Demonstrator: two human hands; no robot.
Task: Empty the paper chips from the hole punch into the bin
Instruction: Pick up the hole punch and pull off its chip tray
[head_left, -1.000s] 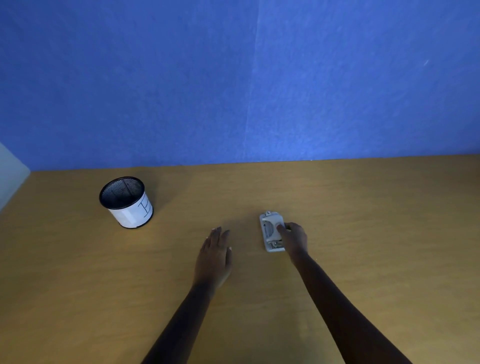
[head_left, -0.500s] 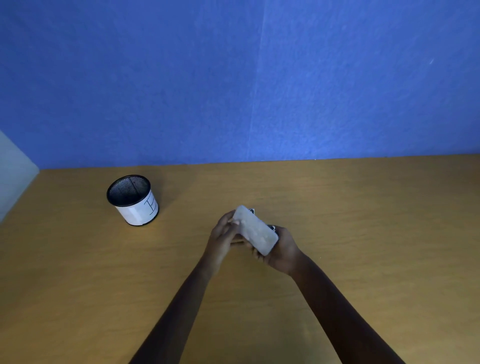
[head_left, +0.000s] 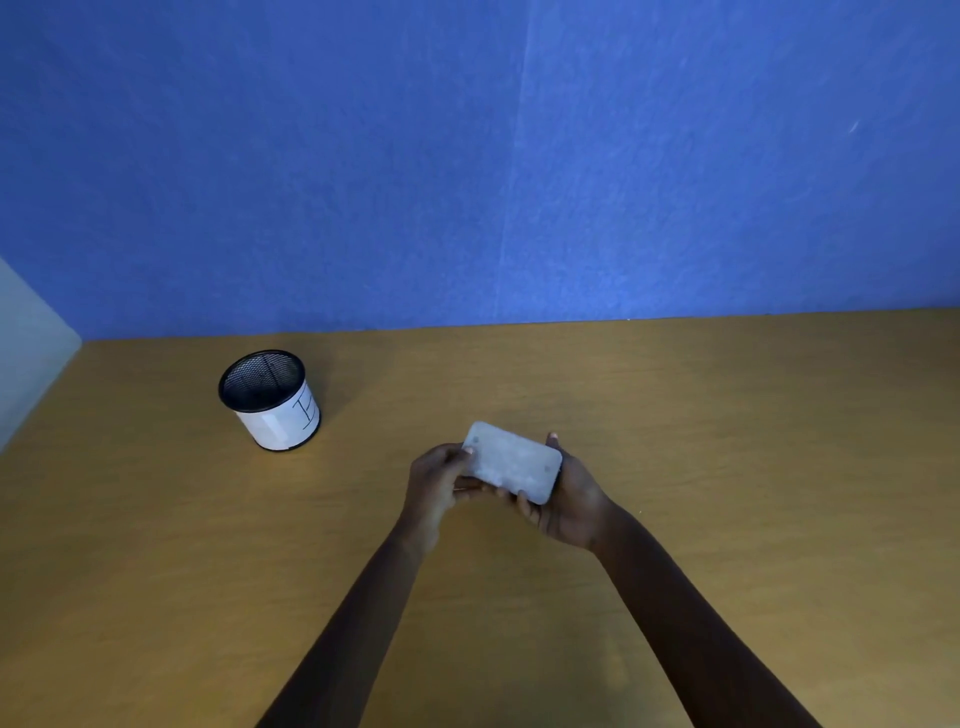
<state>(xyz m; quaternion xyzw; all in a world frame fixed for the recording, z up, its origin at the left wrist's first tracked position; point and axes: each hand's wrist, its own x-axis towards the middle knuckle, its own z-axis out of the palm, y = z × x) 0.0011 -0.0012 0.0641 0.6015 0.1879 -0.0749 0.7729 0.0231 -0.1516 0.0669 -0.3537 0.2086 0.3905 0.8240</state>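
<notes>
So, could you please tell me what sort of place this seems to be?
Probably an office desk or a partitioned workstation: a bare wooden desktop, a blue felt-like partition wall behind it, a black mesh bin wrapped in white paper, and a grey hole punch held in both hands.

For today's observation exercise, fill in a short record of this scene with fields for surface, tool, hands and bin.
surface: wooden table, blue wall behind
tool: hole punch, flat grey base facing the camera, lifted off the table
left hand: grips the punch's left end
right hand: cradles its right end
bin: upright black mesh pot, white label, left of the hands
</notes>
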